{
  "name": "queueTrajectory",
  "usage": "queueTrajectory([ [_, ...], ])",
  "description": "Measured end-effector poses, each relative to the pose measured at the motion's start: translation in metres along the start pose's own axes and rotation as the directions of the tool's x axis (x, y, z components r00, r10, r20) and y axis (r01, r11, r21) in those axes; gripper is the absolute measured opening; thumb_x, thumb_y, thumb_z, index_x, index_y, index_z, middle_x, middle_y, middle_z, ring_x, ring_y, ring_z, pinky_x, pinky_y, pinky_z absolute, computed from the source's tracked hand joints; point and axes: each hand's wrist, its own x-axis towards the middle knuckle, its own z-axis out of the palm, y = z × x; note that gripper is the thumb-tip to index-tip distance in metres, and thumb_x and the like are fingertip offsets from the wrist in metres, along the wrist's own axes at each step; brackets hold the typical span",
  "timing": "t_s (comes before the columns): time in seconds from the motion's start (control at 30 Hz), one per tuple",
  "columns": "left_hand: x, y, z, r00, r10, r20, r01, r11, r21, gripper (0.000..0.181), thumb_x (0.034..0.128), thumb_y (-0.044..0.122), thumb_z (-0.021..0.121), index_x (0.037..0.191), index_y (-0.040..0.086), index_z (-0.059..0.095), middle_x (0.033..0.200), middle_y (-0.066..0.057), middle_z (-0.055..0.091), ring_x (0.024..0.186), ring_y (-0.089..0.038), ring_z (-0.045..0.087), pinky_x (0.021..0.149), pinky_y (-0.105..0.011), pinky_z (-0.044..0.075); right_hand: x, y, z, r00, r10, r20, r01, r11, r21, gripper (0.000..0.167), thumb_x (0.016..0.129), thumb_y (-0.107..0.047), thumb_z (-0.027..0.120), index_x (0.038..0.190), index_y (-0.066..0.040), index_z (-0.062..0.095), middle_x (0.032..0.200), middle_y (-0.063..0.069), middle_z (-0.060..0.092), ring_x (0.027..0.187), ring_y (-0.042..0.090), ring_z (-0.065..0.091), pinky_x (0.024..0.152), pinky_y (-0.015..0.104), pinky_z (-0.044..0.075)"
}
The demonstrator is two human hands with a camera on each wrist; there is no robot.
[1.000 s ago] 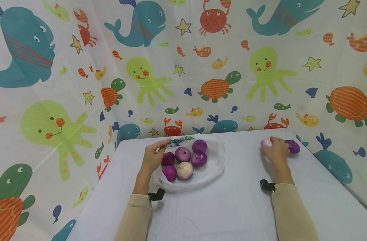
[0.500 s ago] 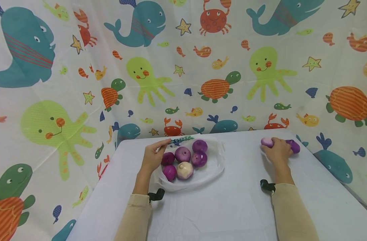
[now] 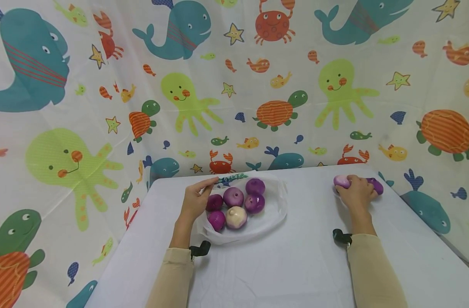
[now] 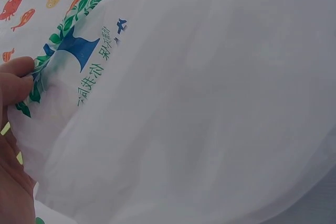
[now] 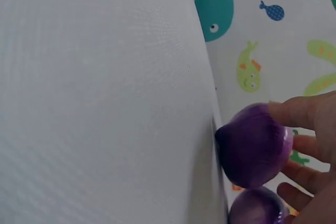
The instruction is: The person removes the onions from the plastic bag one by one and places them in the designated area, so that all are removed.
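Observation:
My left hand (image 3: 195,199) pinches the printed edge of a white plastic bag (image 3: 274,214) between thumb and fingers. In the left wrist view, the bag (image 4: 199,108) fills most of the picture, and the left fingers (image 4: 18,80) hold its green-and-blue printed edge. Several onions lie together at the bag: purple ones such as this onion (image 3: 233,197), plus one paler, peeled-looking onion (image 3: 236,217). At the table's far right, my right hand (image 3: 355,192) grips an onion (image 5: 254,148) with thumb and fingers. A second purple onion (image 3: 376,186) sits just right of it, partly hidden by the hand.
A white cloth covers the table (image 3: 280,273). Behind and beside it hangs a curtain (image 3: 249,72) printed with sea animals. Both hands work near the table's back edge, the right one close to the right edge too.
My right hand has shifted slightly right, with the gripped onion showing a little more beside the thumb. The left hand, bag and its onions look unmoved.

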Motion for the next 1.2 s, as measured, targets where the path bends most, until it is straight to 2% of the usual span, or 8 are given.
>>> queueTrajectory([
  [0.23, 0.000, 0.001, 0.000, 1.000, 0.008, 0.003, -0.008, 1.000, 0.000, 0.028, 0.1026, 0.002, 0.062, 0.126, 0.010, 0.076, 0.127, -0.007, 0.076, 0.127, -0.024, 0.068, 0.106, -0.024, 0.052, -0.001, -0.016, -0.007, 0.999, -0.042, -0.018, 0.042, 0.999, 0.002, 0.066, 0.099, -0.030, 0.066, 0.153, -0.001, 0.043, 0.153, 0.039, 0.035, 0.140, 0.062, 0.027, 0.112, 0.078, 0.018],
  [0.43, 0.001, 0.000, 0.000, 1.000, 0.014, 0.008, -0.015, 1.000, 0.013, 0.030, 0.1031, 0.002, 0.061, 0.126, 0.013, 0.077, 0.127, -0.005, 0.076, 0.127, -0.023, 0.068, 0.107, -0.023, 0.052, -0.008, -0.040, -0.007, 0.986, -0.161, -0.041, 0.163, 0.986, 0.043, 0.062, 0.098, -0.031, 0.069, 0.149, -0.002, 0.049, 0.150, 0.035, 0.043, 0.136, 0.058, 0.035, 0.110, 0.077, 0.024],
  [0.57, 0.001, 0.000, -0.001, 1.000, 0.012, 0.007, -0.013, 1.000, 0.016, 0.031, 0.1030, 0.001, 0.061, 0.126, 0.013, 0.076, 0.127, -0.005, 0.076, 0.127, -0.023, 0.068, 0.107, -0.022, 0.052, -0.012, -0.052, -0.002, 0.968, -0.247, -0.054, 0.249, 0.968, 0.043, 0.060, 0.097, -0.030, 0.069, 0.147, -0.001, 0.051, 0.148, 0.033, 0.047, 0.134, 0.056, 0.039, 0.108, 0.076, 0.029],
  [0.73, 0.001, 0.001, -0.001, 1.000, 0.021, 0.008, -0.021, 1.000, 0.015, 0.031, 0.1030, 0.001, 0.061, 0.126, 0.013, 0.076, 0.128, -0.005, 0.075, 0.127, -0.023, 0.068, 0.107, -0.019, 0.051, -0.016, -0.062, 0.003, 0.949, -0.307, -0.069, 0.311, 0.949, 0.059, 0.059, 0.097, -0.029, 0.071, 0.145, -0.002, 0.053, 0.150, 0.031, 0.047, 0.136, 0.055, 0.039, 0.110, 0.077, 0.028],
  [0.87, 0.001, 0.001, -0.001, 1.000, 0.027, 0.005, -0.027, 1.000, 0.013, 0.031, 0.1029, 0.001, 0.061, 0.126, 0.014, 0.077, 0.127, -0.004, 0.076, 0.126, -0.022, 0.069, 0.106, -0.019, 0.051, -0.021, -0.073, 0.007, 0.921, -0.379, -0.090, 0.387, 0.915, 0.113, 0.056, 0.096, -0.026, 0.073, 0.143, -0.001, 0.055, 0.149, 0.030, 0.048, 0.138, 0.053, 0.039, 0.111, 0.075, 0.028],
  [1.0, 0.002, -0.001, 0.000, 1.000, 0.023, 0.002, -0.023, 1.000, 0.010, 0.030, 0.1027, 0.001, 0.061, 0.125, 0.014, 0.077, 0.127, -0.004, 0.076, 0.126, -0.023, 0.069, 0.107, -0.024, 0.052, -0.029, -0.087, 0.011, 0.892, -0.440, -0.098, 0.451, 0.880, 0.151, 0.056, 0.096, -0.024, 0.074, 0.144, -0.003, 0.055, 0.150, 0.028, 0.048, 0.141, 0.050, 0.038, 0.114, 0.075, 0.027],
  [1.2, 0.001, -0.001, 0.001, 1.000, 0.017, -0.007, -0.017, 1.000, 0.010, 0.028, 0.1024, 0.002, 0.062, 0.125, 0.010, 0.077, 0.127, -0.008, 0.075, 0.125, -0.026, 0.069, 0.107, -0.033, 0.053, -0.038, -0.100, 0.015, 0.859, -0.499, -0.112, 0.511, 0.847, 0.149, 0.055, 0.094, -0.022, 0.076, 0.142, -0.003, 0.056, 0.148, 0.027, 0.051, 0.139, 0.050, 0.042, 0.113, 0.074, 0.029],
])
